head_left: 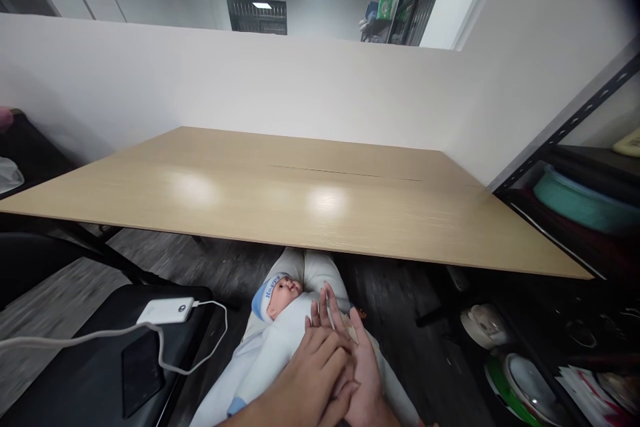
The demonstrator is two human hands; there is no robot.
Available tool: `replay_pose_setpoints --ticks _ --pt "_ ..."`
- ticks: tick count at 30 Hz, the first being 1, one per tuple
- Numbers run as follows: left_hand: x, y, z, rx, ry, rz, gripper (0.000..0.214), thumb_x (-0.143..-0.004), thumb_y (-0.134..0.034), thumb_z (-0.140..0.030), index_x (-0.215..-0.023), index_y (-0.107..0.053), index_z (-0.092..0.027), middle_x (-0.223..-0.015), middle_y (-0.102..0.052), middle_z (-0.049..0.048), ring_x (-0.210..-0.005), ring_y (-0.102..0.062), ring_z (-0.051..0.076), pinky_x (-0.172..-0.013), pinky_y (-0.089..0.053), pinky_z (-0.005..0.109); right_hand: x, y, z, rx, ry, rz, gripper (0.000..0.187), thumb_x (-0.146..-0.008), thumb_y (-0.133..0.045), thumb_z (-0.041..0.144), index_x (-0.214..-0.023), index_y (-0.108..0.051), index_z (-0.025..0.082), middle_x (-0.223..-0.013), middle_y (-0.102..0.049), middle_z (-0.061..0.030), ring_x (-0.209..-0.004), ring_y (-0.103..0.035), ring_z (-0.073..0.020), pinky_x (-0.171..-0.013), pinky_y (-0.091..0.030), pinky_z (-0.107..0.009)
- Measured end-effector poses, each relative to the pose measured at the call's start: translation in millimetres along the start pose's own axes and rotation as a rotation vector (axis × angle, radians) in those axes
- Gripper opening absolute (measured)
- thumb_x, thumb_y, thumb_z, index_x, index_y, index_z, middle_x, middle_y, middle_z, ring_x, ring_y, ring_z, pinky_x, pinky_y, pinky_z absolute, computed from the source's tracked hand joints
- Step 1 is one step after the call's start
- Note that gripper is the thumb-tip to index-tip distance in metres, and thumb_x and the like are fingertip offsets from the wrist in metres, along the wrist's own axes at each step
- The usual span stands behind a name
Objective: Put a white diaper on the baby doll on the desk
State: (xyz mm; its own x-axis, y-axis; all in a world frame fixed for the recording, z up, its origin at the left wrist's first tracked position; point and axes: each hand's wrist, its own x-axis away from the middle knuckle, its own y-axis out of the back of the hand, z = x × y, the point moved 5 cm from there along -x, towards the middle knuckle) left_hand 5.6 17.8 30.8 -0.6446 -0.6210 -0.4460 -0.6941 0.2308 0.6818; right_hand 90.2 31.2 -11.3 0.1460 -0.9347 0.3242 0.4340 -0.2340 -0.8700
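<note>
Resting across spread right hand point(366, 367), left hand point(317, 363) bent loosely; doll point(280, 333) lay on lap point(325, 271) by near edge of worktop point(260, 203).

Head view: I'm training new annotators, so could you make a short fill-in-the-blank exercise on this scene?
1. The doll wears a white and ____ cap.
2. The left hand lies over the right hand, whose palm faces ____.
3. On the seat, the power bank is white and the phone is ____.

Missing words: blue; up; black.
</note>
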Motion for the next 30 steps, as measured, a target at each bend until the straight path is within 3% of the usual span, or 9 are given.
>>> replay_pose_setpoints --ticks 6,13,19,23,26,30 --pt "-3.7 15.3 -10.7 0.001 -0.075 -0.075 0.036 -0.092 -0.067 -0.012 -0.128 -0.063 -0.02 -0.116 -0.072 0.0051 -0.11 -0.061 0.022 -0.105 -0.044 0.04 -1.9 -2.3 -6.8 -0.11 -0.104 0.07 0.049 -0.092 -0.065 0.051 -0.135 -0.071 0.028 -0.153 -0.061 -0.005 -0.148 -0.051 -0.0229 -0.118 -0.048 -0.048" --pt "-0.7 12.0 -9.0 -0.041 -0.096 -0.137 0.002 -0.095 -0.065 -0.019 -0.093 -0.065 -0.018 -0.102 -0.072 0.0067 -0.095 -0.061 0.022 -0.093 -0.051 0.039 2.3 -1.7 -1.8 -0.048 -0.057 0.015 0.046 -0.092 -0.063 0.055 -0.128 -0.074 0.029 -0.143 -0.068 -0.0096 -0.14 -0.058 -0.0273 -0.113 -0.052 -0.052" --pt "-7.1 18.7 -15.4 -0.056 -0.093 -0.092 0.03 -0.094 -0.067 -0.017 -0.124 -0.065 -0.019 -0.118 -0.073 0.0085 -0.109 -0.065 0.023 -0.101 -0.052 0.04 -1.2 1.3 -2.8 -0.063 -0.062 0.034 0.046 -0.092 -0.065 0.053 -0.13 -0.073 0.028 -0.143 -0.068 -0.0089 -0.141 -0.057 -0.0253 -0.115 -0.05 -0.051" --pt "-1.1 20.0 -15.3 -0.097 -0.143 -0.157 0.005 -0.093 -0.069 -0.017 -0.097 -0.067 -0.019 -0.099 -0.072 0.0069 -0.098 -0.063 0.022 -0.092 -0.053 0.038 -5.4 5.8 -4.3 -0.083 -0.082 0.032 0.047 -0.092 -0.066 0.056 -0.128 -0.074 0.028 -0.144 -0.067 -0.0088 -0.137 -0.059 -0.0245 -0.115 -0.05 -0.049" --pt "7.0 17.7 -11.8 -0.06 -0.198 -0.202 0.019 -0.091 -0.071 -0.018 -0.078 -0.057 -0.02 -0.089 -0.068 0.0047 -0.086 -0.059 0.019 -0.081 -0.051 0.034 -8.9 5.6 -1.1 -0.081 -0.057 0.011 0.043 -0.093 -0.066 0.054 -0.125 -0.075 0.027 -0.142 -0.068 -0.0087 -0.134 -0.061 -0.0233 -0.115 -0.049 -0.049" --pt "12.4 25.1 -5.1 0.109 -0.211 -0.243 0.03 -0.091 -0.07 -0.014 -0.073 -0.046 -0.02 -0.091 -0.065 0.0042 -0.085 -0.061 0.017 -0.079 -0.05 0.033 -9.8 1.9 5.4 -0.067 -0.014 -0.023 0.032 -0.096 -0.062 0.047 -0.118 -0.078 0.03 -0.138 -0.071 -0.007 -0.131 -0.064 -0.0237 -0.11 -0.052 -0.049"
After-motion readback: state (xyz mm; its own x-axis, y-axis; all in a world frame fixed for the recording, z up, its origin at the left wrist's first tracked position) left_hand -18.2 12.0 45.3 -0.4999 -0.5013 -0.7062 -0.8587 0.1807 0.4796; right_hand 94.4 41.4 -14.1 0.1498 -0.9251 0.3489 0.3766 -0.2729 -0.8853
